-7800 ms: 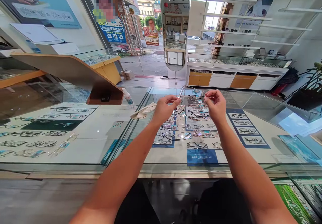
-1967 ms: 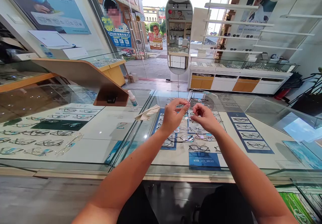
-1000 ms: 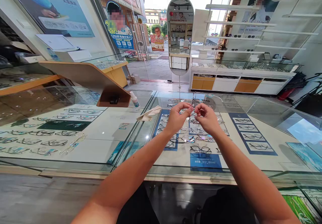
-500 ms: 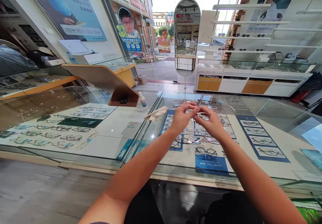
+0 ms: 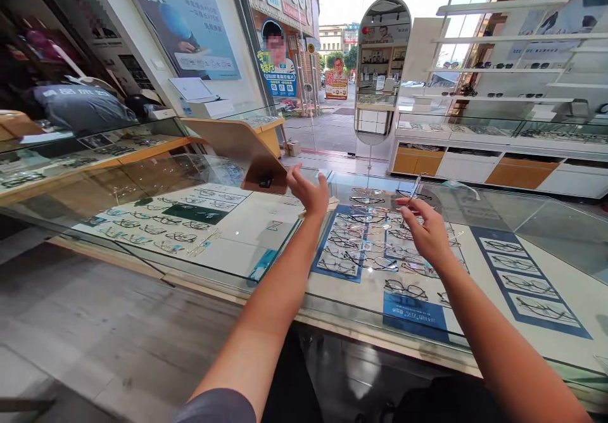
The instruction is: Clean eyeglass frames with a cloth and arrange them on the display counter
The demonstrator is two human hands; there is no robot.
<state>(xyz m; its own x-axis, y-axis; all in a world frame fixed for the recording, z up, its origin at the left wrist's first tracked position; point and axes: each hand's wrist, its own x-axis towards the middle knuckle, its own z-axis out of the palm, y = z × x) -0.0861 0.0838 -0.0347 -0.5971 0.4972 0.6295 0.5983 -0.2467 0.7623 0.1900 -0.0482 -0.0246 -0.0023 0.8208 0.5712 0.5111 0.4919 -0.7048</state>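
Observation:
My left hand [image 5: 308, 192] is raised over the counter with its fingers spread and nothing in them. It is beside the brown slanted board [image 5: 268, 179], and a beige cloth [image 5: 331, 206] shows partly behind its wrist. Between the thumb and fingers of my right hand [image 5: 426, 225] is a pair of glasses [image 5: 417, 187], seen as a slim upright piece at the fingertips; most of it is hidden or too small to make out. Below and around that hand, several glasses [image 5: 373, 261] lie in rows on the glass-topped counter [image 5: 342, 306].
More glasses [image 5: 156, 228] lie in the left part of the display counter. On the right is a blue strip with framed glasses [image 5: 527, 277]. An oval mirror [image 5: 382, 68] stands beyond the counter. Clear-looking eyewear [image 5: 460, 187] rests at the far edge.
My hands, together on the glasses before, have parted. The left has let go and moved left with fingers spread; the right keeps the glasses. The view has turned left.

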